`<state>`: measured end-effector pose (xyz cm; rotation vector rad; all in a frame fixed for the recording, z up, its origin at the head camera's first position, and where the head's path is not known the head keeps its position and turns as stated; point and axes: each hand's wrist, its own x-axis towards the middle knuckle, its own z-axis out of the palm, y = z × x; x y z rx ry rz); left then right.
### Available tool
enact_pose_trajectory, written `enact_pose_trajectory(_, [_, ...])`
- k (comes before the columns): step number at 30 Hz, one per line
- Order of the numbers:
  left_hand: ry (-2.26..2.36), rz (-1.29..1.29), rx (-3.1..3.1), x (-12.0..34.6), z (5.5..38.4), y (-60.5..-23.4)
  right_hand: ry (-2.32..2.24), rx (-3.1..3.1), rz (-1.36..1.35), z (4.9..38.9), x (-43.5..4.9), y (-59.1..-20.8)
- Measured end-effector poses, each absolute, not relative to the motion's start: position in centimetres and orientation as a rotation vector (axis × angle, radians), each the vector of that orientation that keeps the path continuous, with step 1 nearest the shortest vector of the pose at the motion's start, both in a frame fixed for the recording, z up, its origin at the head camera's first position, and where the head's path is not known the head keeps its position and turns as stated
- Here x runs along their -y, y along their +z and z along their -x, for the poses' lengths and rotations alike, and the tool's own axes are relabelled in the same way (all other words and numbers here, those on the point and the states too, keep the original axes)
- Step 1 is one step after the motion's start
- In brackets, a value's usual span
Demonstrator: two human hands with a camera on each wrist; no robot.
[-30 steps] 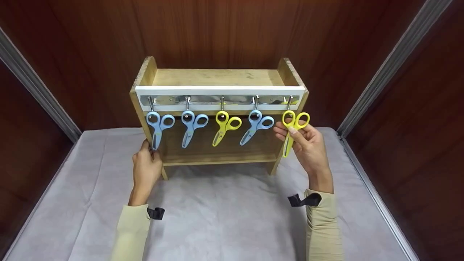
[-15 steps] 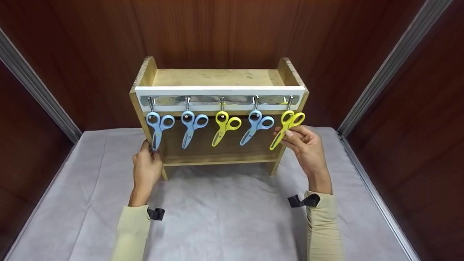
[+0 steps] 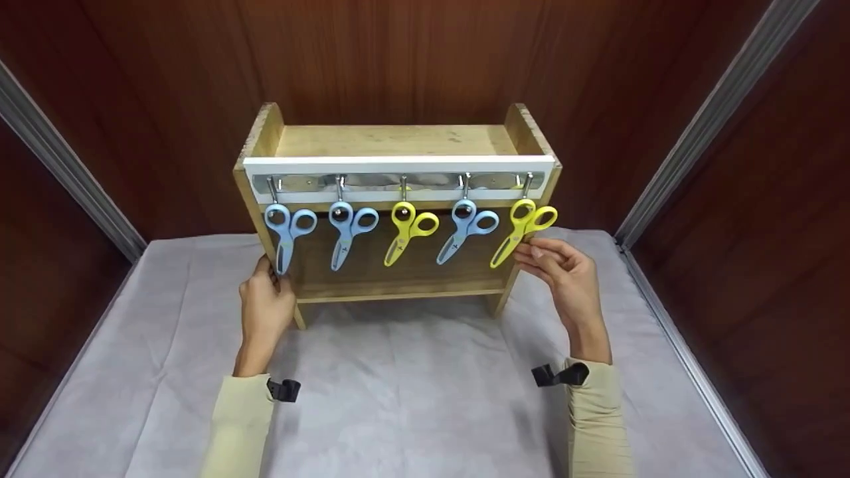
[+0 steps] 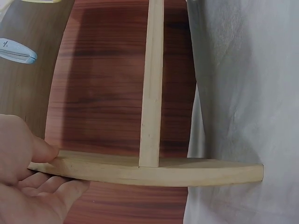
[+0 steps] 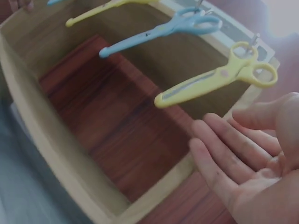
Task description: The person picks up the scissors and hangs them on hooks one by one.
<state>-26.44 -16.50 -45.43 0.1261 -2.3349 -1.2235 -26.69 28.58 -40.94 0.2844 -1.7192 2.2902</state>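
My left hand (image 3: 265,302) grips the left side panel of a small wooden shelf (image 3: 392,139), thumb on one face and fingers on the other in the left wrist view. At the right end of the hook rail, yellow scissors (image 3: 516,234) hang by one handle loop. Just below and right of them is my right hand (image 3: 572,282). In the right wrist view its fingers (image 5: 224,154) are extended, apart from the scissors, with nothing in them. Blue scissors (image 3: 458,232), middle yellow scissors (image 3: 401,234) and two more blue pairs hang along the rail.
A white board with a metal hook rail (image 3: 372,180) runs across the shelf's upper front. The shelf stands on a grey cloth (image 3: 398,398). Dark wood-look panels (image 3: 398,60) with metal edge strips (image 3: 704,93) enclose the back and sides.
The right-end yellow scissors have swung tip leftward and now hang free on their hook. My right hand has let go of them. The left hand keeps its grip.
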Motion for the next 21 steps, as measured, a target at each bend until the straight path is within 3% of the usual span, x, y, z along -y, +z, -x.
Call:
enact_pose_trajectory(14, [-1.246,0.013,2.346,19.8,26.7,-45.9,1.608,2.140,0.025,26.9,-32.1,-43.1])
enact_pose_trajectory(21, [-1.117,0.210,2.359,23.7,26.2,-46.2,1.168,2.302,-0.052,27.9,-33.4,-43.2])
